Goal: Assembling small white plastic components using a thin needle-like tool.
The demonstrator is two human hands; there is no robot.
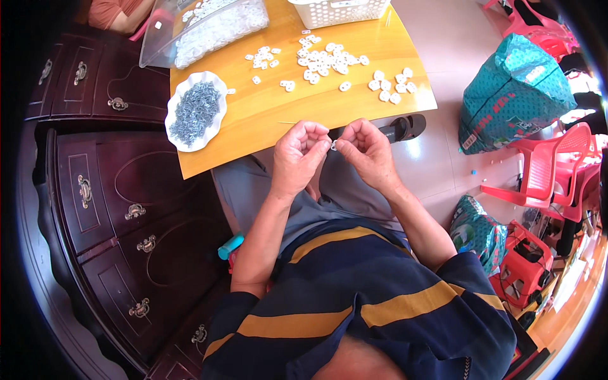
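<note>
In front of my lap, just off the table's near edge, my two hands meet at the fingertips. My left hand [299,155] is closed in a pinch, and so is my right hand [367,152]. Between them is a small whitish piece [334,145], mostly covered by the fingers, so its exact kind is hidden. Beyond the hands lie small white plastic pieces with holes [324,61], loosely grouped. To the left stands a white scalloped dish [222,120] full of small grey-blue metal parts [196,114]. A thin stick [287,122] lies near the left hand.
On the wooden table [253,139], a clear bin [221,31] of white pieces and a white basket [342,14] stand at the back. Dark drawers [126,209] flank the left. Rightward are a teal bag [506,95] and pink chairs [538,164]. Another person's arm [130,19] shows far left.
</note>
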